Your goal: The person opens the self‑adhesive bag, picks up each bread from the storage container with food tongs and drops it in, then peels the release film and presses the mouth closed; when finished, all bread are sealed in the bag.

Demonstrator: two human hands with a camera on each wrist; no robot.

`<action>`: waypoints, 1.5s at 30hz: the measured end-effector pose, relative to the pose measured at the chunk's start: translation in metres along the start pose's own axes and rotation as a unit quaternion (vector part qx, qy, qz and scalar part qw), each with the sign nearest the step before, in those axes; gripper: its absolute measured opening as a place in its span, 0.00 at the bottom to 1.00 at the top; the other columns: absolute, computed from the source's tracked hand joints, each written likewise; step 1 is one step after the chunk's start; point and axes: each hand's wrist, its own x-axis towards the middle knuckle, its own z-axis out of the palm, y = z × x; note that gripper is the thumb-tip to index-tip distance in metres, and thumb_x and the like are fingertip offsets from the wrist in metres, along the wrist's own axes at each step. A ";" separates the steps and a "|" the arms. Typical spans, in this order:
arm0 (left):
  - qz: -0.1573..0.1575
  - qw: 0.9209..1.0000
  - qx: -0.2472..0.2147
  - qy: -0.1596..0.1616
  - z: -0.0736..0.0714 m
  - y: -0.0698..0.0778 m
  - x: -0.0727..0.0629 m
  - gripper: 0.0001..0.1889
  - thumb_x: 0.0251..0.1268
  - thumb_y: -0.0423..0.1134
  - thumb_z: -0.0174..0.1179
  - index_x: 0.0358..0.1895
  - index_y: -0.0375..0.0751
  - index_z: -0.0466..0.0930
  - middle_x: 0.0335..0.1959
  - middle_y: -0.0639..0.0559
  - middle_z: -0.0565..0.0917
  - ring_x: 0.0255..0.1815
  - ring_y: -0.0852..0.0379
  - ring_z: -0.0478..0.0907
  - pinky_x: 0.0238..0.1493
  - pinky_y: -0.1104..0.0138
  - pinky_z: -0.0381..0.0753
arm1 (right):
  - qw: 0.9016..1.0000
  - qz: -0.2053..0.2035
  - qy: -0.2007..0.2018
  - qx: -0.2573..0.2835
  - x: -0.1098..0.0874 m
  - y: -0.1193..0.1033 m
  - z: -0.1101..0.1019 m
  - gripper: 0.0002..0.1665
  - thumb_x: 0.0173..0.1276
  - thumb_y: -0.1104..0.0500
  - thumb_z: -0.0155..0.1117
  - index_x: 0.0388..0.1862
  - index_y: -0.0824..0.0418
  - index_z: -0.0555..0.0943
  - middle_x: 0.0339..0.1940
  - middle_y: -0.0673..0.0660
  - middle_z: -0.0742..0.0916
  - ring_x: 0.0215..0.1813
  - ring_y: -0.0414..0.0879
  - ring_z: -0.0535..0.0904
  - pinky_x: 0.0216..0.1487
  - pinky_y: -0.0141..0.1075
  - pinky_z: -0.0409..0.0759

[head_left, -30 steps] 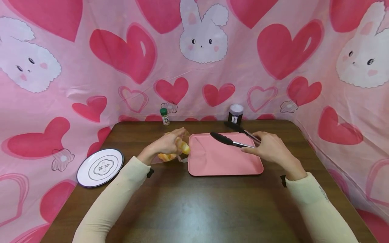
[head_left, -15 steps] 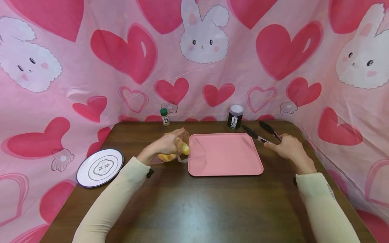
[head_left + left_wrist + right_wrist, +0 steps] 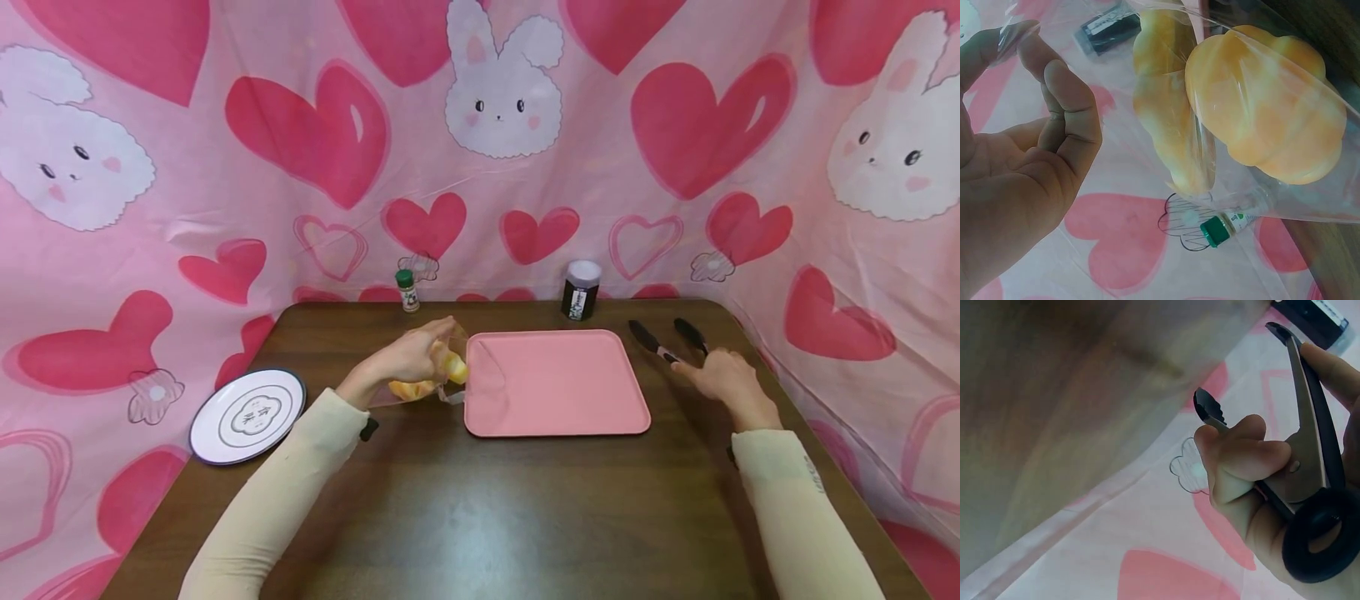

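Note:
My left hand pinches the edge of a clear plastic bag between thumb and forefinger, at the pink tray's left side. Inside the bag are a rounded, lobed bread roll and a longer twisted bread. Part of the bread shows beneath the hand in the head view. To the right of the tray, my right hand holds a pair of tongs low over the table. Their black tips point away from me and stand apart, with nothing between them.
The pink tray lies mid-table. A white plate with a dark rim sits at the left edge. At the back stand a green-capped shaker bottle and a dark jar with a pale lid. A patterned cloth surrounds the table.
My right hand has carried the tongs from over the tray out to its right side and lowered them toward the table. My left hand stays on the bag.

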 end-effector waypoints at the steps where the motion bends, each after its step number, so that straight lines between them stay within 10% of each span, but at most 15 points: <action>1: 0.001 1.000 0.003 0.000 0.000 -0.001 0.000 0.48 0.53 0.31 0.68 0.78 0.35 0.53 0.80 0.39 0.56 0.74 0.41 0.66 0.74 0.47 0.66 | 1.000 0.001 -0.003 -0.001 0.001 0.001 0.002 0.55 0.67 0.29 0.53 0.52 0.86 0.72 0.54 0.87 0.74 0.55 0.80 0.70 0.58 0.71 0.69; 25: -0.023 0.998 -0.012 0.051 -0.012 -0.002 -0.007 0.48 0.51 0.34 0.69 0.78 0.33 0.55 0.80 0.38 0.55 0.78 0.38 0.58 0.77 0.46 0.59 | 0.994 0.066 -0.080 -0.016 -0.005 0.003 0.017 0.45 0.60 0.27 0.61 0.38 0.72 0.79 0.29 0.65 0.79 0.33 0.59 0.75 0.32 0.50 0.73; 35: -0.067 0.995 -0.037 0.067 -0.026 -0.004 -0.013 0.50 0.55 0.37 0.68 0.80 0.36 0.49 0.82 0.40 0.51 0.79 0.42 0.56 0.78 0.46 0.56 | 0.998 0.038 0.025 -0.035 -0.007 -0.005 0.011 0.59 0.58 0.22 0.58 0.61 0.75 0.69 0.48 0.81 0.79 0.43 0.71 0.76 0.36 0.61 0.73; 39: -0.083 0.991 -0.065 0.081 -0.032 -0.001 -0.017 0.51 0.56 0.37 0.69 0.81 0.39 0.47 0.82 0.41 0.50 0.50 0.47 0.79 0.71 0.48 0.70 | 0.998 0.024 0.045 -0.024 -0.008 -0.017 0.006 0.58 0.60 0.22 0.55 0.67 0.69 0.66 0.56 0.81 0.77 0.50 0.75 0.75 0.38 0.63 0.72; 42: -0.086 0.988 -0.083 0.094 -0.035 0.001 -0.019 0.52 0.56 0.37 0.69 0.81 0.41 0.45 0.82 0.43 0.49 0.40 0.49 0.78 0.66 0.49 0.76 | 0.999 0.000 0.055 -0.004 -0.012 -0.030 0.003 0.55 0.62 0.22 0.53 0.68 0.65 0.68 0.58 0.75 0.79 0.53 0.74 0.76 0.40 0.63 0.73; 45: -0.085 0.987 -0.091 0.106 -0.037 0.003 -0.020 0.52 0.57 0.38 0.69 0.81 0.42 0.45 0.82 0.43 0.49 0.46 0.47 0.78 0.66 0.49 0.76 | 0.997 -0.037 0.068 0.019 -0.017 -0.046 0.002 0.49 0.65 0.24 0.53 0.67 0.61 0.71 0.56 0.68 0.83 0.54 0.70 0.78 0.41 0.62 0.74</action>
